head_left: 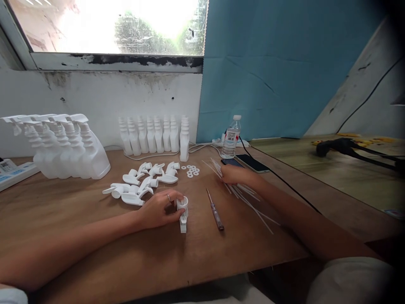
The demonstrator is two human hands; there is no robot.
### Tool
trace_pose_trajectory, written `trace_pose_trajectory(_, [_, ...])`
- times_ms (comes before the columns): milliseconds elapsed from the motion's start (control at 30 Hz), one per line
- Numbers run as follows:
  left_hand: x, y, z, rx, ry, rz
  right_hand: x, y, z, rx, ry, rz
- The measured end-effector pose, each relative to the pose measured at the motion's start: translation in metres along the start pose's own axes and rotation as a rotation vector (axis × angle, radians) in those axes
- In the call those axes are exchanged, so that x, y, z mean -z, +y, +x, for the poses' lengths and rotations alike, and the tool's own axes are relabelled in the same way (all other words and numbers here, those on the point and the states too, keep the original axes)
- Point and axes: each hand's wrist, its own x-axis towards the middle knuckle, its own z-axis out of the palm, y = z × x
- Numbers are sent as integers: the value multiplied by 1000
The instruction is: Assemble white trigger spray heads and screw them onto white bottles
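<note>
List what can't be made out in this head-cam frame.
- Left hand: fingers cover the near side of the white spray head; grip contact unclear.
- Right hand: it rests on the thin white tubes; whether it pinches one is hidden under the palm.
- Water bottle: label print too small.
- Phones: one partly behind the right hand.
- Black tool: blurred near the right edge, type unclear.

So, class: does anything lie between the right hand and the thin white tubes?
Nothing visible does. The right hand already rests on the thin white tubes; the screwdriver lies apart, nearer the left hand.
</note>
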Motion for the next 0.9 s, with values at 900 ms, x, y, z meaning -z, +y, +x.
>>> trace_pose_trajectory(900, [5, 5, 3, 48, -62, -91, -26, -81, -53, 1031, 6, 1303])
